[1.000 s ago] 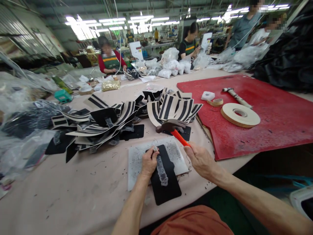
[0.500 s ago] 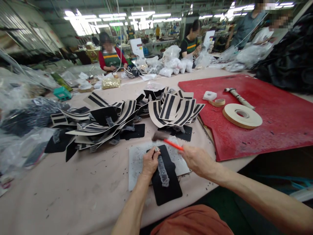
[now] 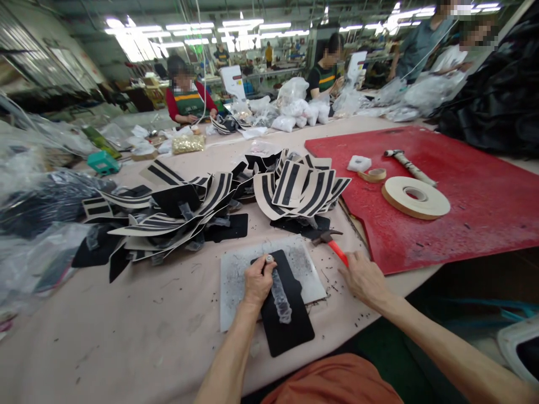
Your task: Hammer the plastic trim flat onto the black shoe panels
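My left hand (image 3: pixel 257 280) is closed around a small metal punch (image 3: pixel 268 260), held upright on a black flat piece (image 3: pixel 286 314). That piece lies on a grey cutting slab (image 3: pixel 236 280) and has a strip of clear plastic down its middle. My right hand (image 3: pixel 364 278) grips the orange handle of a hammer (image 3: pixel 330 240). The hammer's head rests low on the table to the right of the slab, near a black piece.
Piles of black and cream striped cut pieces (image 3: pixel 290 188) lie beyond the slab. A red board (image 3: pixel 463 219) on the right carries a large tape roll (image 3: pixel 415 196), a small roll and another hammer (image 3: pixel 408 165). Plastic bags (image 3: pixel 37 213) crowd the left. Other people work at the table's far side.
The hammer, raised over the punch a second ago, swung down toward it, then moved right and down to rest on the table. My left hand stayed on the punch.
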